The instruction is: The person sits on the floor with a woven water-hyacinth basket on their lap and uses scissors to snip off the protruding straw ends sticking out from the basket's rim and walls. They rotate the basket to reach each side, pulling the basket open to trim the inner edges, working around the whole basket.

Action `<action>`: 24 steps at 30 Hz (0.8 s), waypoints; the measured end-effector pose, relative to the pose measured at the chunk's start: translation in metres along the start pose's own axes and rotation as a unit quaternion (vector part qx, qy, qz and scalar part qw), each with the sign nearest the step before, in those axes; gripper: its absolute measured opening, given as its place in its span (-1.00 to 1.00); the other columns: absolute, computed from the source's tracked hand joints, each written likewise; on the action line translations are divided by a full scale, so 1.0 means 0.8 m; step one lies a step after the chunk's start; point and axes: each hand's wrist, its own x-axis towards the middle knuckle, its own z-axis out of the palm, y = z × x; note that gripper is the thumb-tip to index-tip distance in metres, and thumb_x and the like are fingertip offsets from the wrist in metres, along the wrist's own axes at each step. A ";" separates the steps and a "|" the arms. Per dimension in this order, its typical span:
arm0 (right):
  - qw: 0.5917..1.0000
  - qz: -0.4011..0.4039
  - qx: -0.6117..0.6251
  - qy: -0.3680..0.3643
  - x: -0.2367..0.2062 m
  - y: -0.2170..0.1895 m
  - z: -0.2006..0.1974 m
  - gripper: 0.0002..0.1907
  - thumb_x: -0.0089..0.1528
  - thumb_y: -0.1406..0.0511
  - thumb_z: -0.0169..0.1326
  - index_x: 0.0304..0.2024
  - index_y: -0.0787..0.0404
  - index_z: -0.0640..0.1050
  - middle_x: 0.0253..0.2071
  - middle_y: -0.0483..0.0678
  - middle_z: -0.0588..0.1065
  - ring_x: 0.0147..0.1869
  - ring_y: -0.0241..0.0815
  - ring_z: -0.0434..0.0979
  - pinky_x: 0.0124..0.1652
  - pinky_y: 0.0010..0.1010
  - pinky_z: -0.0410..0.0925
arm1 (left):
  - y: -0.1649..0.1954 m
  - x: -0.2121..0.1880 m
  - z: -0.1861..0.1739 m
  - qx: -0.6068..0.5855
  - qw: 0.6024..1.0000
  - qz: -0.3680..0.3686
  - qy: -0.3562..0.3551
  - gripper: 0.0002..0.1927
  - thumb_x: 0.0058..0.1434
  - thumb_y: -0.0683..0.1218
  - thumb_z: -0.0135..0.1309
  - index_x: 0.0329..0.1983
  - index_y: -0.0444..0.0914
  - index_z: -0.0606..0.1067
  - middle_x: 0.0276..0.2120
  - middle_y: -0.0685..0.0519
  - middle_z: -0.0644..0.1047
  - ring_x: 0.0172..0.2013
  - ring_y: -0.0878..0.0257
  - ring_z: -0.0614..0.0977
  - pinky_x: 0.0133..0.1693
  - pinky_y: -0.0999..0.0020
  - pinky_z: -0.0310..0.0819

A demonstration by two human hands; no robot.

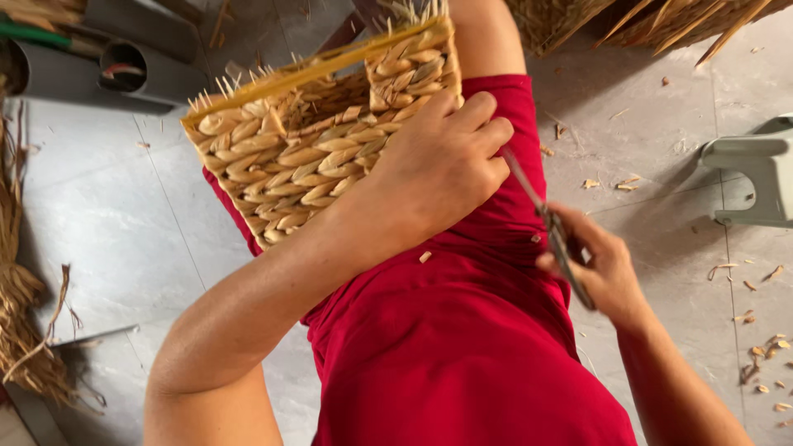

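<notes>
Dry straw bundle (25,330) at far left on grey floor (107,215). Woven basket (322,132) sits tilted on red-clad lap (462,330). Left hand (442,161) clamps basket's right edge, fingers curled tight together over the weave. Right hand (603,268) just beside it, fingers closed around scissors (549,227), blades pointing toward the left hand. Straw clippings (760,347) litter floor at right.

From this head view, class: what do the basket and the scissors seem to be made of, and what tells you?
Basket: looks like plaited dried grass or straw, matt tan; the braided strands and loose stubs along the rim show it. Scissors in the right hand: probably metal, grey and thin-bladed, though blurred.
</notes>
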 end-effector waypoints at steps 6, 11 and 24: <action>0.998 -0.021 0.009 -0.058 -0.030 -0.010 0.009 -0.25 -0.01 0.19 0.36 0.24 0.18 0.49 -0.31 -0.16 0.49 -0.32 -0.36 0.44 -0.31 -0.48 0.34 | -0.011 0.044 0.034 0.030 0.993 0.024 -0.109 -0.88 0.05 -0.06 0.18 -0.56 -0.13 0.64 -0.46 0.14 0.59 -0.21 0.18 0.59 -0.20 0.17 0.39; 0.996 -0.064 0.061 -0.026 -0.023 -0.002 0.027 -0.25 0.06 0.21 0.34 0.29 0.23 0.46 -0.28 -0.14 0.50 -0.22 -0.34 0.47 -0.22 -0.50 0.35 | -0.022 0.054 0.033 -0.003 0.982 0.007 -0.190 -0.86 -0.07 0.00 0.29 -0.55 -0.15 0.65 -0.52 0.09 0.61 -0.26 0.16 0.62 -0.24 0.15 0.39; 0.994 -0.084 0.070 -0.026 -0.020 -0.013 0.043 -0.28 0.08 0.26 0.35 0.29 0.24 0.47 -0.44 -0.21 0.48 -0.40 -0.38 0.38 -0.34 -0.52 0.33 | -0.013 0.076 0.038 0.003 0.959 -0.059 -0.278 -0.84 -0.11 -0.01 0.35 -0.50 -0.15 0.65 -0.50 0.01 0.62 -0.29 0.11 0.65 -0.27 0.15 0.41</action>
